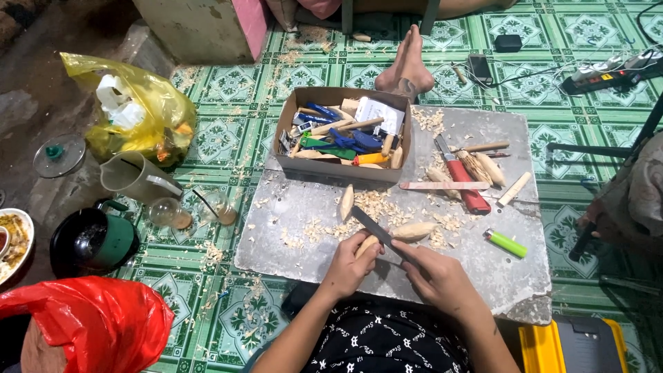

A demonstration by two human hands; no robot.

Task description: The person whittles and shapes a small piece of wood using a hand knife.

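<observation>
While the left hand [347,266] clamps its fingers [364,250] around the near end of a pale, spindle-shaped piece of carved wood [407,233], the right hand [436,274] has its fingers wrapped shut on the handle of a long flat dark-bladed knife [369,224], whose blade points toward 11 o'clock across the wood. Both rest near the 6 o'clock edge of the worktop [290,214], a rough grey slab littered with curled, pale wood shavings [376,205].

One more smooth carved spindle [345,202] lies just at 11 o'clock of the blade tip. At 3 o'clock of the hands sits a glossy green plastic lighter [505,243]. At 1 o'clock lie a red-handled folding knife [463,181] and about three bare wooden pieces [483,166]. At 12 o'clock, one shallow brown cardboard box [342,170] holds blue, green and orange tools with wooden sticks. A bare foot [407,65] rests on the green patterned tile floor [228,117] beyond.
</observation>
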